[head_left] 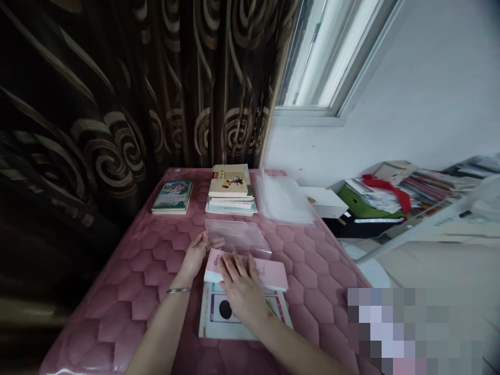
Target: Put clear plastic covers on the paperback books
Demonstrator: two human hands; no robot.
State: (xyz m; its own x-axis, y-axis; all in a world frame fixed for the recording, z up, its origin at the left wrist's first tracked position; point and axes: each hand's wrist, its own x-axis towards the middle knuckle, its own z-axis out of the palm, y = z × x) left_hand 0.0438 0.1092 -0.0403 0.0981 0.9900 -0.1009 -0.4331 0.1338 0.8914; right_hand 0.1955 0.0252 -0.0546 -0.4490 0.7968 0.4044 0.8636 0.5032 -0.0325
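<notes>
A pink booklet (pixel 269 273) lies on a pink quilted surface (pixel 128 291), partly over a white printed book (pixel 213 317). My right hand (pixel 240 289) rests flat on the booklet with its fingers stretched out. My left hand (pixel 195 255) sits at the booklet's left end, fingers pinching the near edge of a clear plastic sleeve (pixel 238 235) that lies just beyond the booklet. A bracelet circles my left wrist.
Farther back lie a green-covered book (pixel 172 197), a stack of books (pixel 231 190) and a pile of clear plastic sleeves (pixel 283 200). A dark patterned curtain hangs behind. To the right, off the surface, are a white box (pixel 326 202) and heaped books and papers (pixel 394 192).
</notes>
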